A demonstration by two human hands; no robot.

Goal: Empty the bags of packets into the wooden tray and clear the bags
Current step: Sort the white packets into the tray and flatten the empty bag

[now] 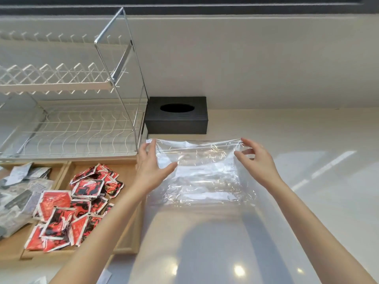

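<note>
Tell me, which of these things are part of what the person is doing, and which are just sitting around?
Part of the job:
- clear plastic bag, empty, held by the left hand and right hand
- red packets in the wooden tray
- grey packets in the tray's left compartment

Just lying about:
- black tissue box
- white dish rack

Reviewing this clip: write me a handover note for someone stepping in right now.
Left hand and right hand each pinch a top corner of the clear bag, held over the counter; it looks empty.
Red packets lie in the wooden tray, right compartment; grey packets in the left one.
Done: this bag emptied.
Left: clear the bag away.
</note>
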